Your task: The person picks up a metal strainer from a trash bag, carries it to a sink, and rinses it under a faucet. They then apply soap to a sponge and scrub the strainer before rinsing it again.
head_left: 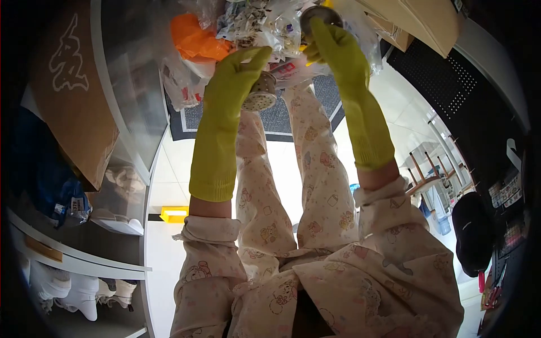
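Observation:
Both hands wear long yellow-green rubber gloves. My left hand (242, 70) is closed on a perforated metal strainer cup (260, 94), whose holed bottom hangs below the fingers. My right hand (332, 45) grips a round, dark metal lid (320, 19), held above the plastic bags. Between and beyond the hands lies a heap of clear plastic bags (287, 34) with dark, wet-looking scraps in it. An orange bag (197, 39) lies to the left of the heap.
A dark mat (194, 121) lies beneath the bags and my feet. At left are a cardboard box (79, 84) and a shelf with white shoes (81, 290). Black pegboard (439, 79) stands at right, with a black cap (472, 234) below it. A yellow tray (174, 214) sits lower left.

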The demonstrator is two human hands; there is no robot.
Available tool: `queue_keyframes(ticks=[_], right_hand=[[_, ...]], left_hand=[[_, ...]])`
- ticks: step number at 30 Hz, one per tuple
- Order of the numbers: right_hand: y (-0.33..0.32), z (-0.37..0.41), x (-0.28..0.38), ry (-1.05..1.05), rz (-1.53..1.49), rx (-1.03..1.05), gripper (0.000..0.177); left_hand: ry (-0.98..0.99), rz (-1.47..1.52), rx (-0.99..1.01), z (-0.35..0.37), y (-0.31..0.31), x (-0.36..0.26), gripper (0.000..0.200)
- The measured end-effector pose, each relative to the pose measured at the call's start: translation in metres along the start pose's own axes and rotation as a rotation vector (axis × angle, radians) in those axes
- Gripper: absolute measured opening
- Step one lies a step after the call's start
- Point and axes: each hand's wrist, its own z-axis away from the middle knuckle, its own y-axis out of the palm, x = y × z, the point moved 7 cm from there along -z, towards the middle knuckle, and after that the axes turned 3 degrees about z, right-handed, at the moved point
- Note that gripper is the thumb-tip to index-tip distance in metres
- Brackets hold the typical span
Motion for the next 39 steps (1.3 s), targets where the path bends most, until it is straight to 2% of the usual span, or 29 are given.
queue_keyframes(ticks=[1, 4, 6, 7, 8, 9, 10, 11, 12, 14, 15, 16, 17, 18, 19, 20, 21, 22, 23, 24, 26, 27, 28, 30, 31, 33, 34, 36, 39], right_hand=[[0.005, 0.006, 0.001, 0.001, -0.004, 0.006, 0.044], [0.025, 0.020, 0.002, 0.057, 0.035, 0.141, 0.037], [0.035, 0.033, 0.045, -0.606, 0.495, 0.130, 0.031], [0.034, 0.026, 0.042, -0.605, 0.488, 0.128, 0.031], [0.040, 0.029, 0.050, -0.928, 0.693, 0.104, 0.027], [0.048, 0.041, 0.052, -1.250, 0.897, 0.075, 0.024], [0.050, 0.044, 0.060, -1.248, 0.895, 0.073, 0.024], [0.048, 0.034, 0.064, -1.010, 0.688, 0.224, 0.022], [0.049, 0.026, 0.063, -0.767, 0.479, 0.363, 0.020], [0.050, 0.026, 0.069, -0.781, 0.500, 0.399, 0.017], [0.052, 0.026, 0.070, -0.796, 0.523, 0.436, 0.015], [0.052, 0.023, 0.070, -0.794, 0.523, 0.436, 0.015], [0.054, 0.018, 0.066, -0.738, 0.520, 0.485, 0.026], [0.056, 0.015, 0.065, -0.682, 0.517, 0.534, 0.037], [0.053, 0.009, 0.059, -0.443, 0.634, 0.569, 0.032], [0.051, 0.007, 0.058, -0.440, 0.634, 0.567, 0.032], [0.056, 0.017, 0.071, -0.828, 0.858, 0.534, 0.021], [0.062, 0.034, 0.078, -1.221, 1.072, 0.480, 0.025], [0.063, 0.034, 0.076, -1.219, 1.071, 0.478, 0.025], [0.057, 0.023, 0.080, -0.916, 0.779, 0.440, 0.027], [0.044, 0.014, 0.066, -0.310, 0.202, 0.335, 0.030], [0.033, 0.021, 0.068, -0.071, 0.098, 0.349, 0.033], [0.036, 0.021, 0.055, -0.070, 0.097, 0.347, 0.033], [0.029, 0.033, 0.068, -0.631, 0.075, -0.013, 0.035], [0.030, 0.036, 0.069, -0.627, 0.072, -0.014, 0.035], [0.063, 0.042, 0.056, -0.360, 0.388, 0.363, 0.047], [0.067, 0.039, 0.054, -0.358, 0.387, 0.359, 0.047], [0.078, 0.034, 0.059, -0.520, 0.406, 0.364, 0.058], [0.079, 0.033, 0.060, -0.538, 0.446, 0.372, 0.062]], left_hand=[[-0.002, -0.003, -0.006, 0.000, 0.000, -0.004, 0.036], [-0.059, -0.292, 0.050, -0.001, -0.004, -0.003, 0.043], [0.234, 0.209, 0.388, 0.006, 0.002, -0.029, 0.052], [0.085, 0.038, 0.211, 0.004, -0.009, -0.024, 0.070], [0.083, 0.032, 0.211, 0.006, -0.011, -0.032, 0.070], [0.082, -0.380, 0.189, 0.009, -0.012, -0.040, 0.076], [0.079, -0.792, 0.163, 0.010, -0.016, -0.043, 0.083], [0.052, -0.775, 0.249, -0.011, -0.031, -0.016, 0.093], [0.051, -0.776, 0.250, -0.007, -0.025, -0.022, 0.093], [0.310, -0.717, 0.272, 0.010, 0.002, -0.060, 0.080], [0.309, -0.719, 0.272, 0.009, 0.004, -0.061, 0.080], [0.412, -0.667, 0.354, 0.011, 0.012, -0.066, 0.076], [0.514, -0.613, 0.436, 0.013, 0.018, -0.071, 0.072], [0.513, -0.612, 0.438, 0.008, 0.019, -0.067, 0.072], [0.397, -0.481, 0.441, -0.001, 0.015, -0.055, 0.072], [0.281, -0.352, 0.442, -0.007, 0.012, -0.044, 0.072], [0.279, -0.352, 0.444, -0.007, 0.009, -0.040, 0.072], [0.366, -0.514, 0.356, -0.006, 0.000, -0.042, 0.074], [0.452, -0.675, 0.265, -0.005, -0.006, -0.044, 0.076], [0.451, -0.675, 0.268, -0.002, -0.003, -0.048, 0.076], [0.291, -0.183, 0.217, 0.003, -0.005, -0.056, 0.067], [0.094, 0.521, 0.402, 0.002, 0.000, -0.050, 0.066], [0.092, 0.521, 0.404, 0.001, -0.004, -0.050, 0.066], [0.647, -0.920, -0.026, 0.010, -0.015, -0.076, 0.078], [0.645, -0.923, -0.023, 0.011, -0.014, -0.077, 0.078], [0.574, -1.084, -0.086, 0.010, -0.010, -0.075, 0.081], [0.574, -1.084, -0.080, 0.012, -0.007, -0.075, 0.081], [0.467, -1.054, -0.095, 0.009, -0.007, -0.072, 0.082], [0.490, -1.063, -0.052, -0.001, -0.007, -0.073, 0.084]])
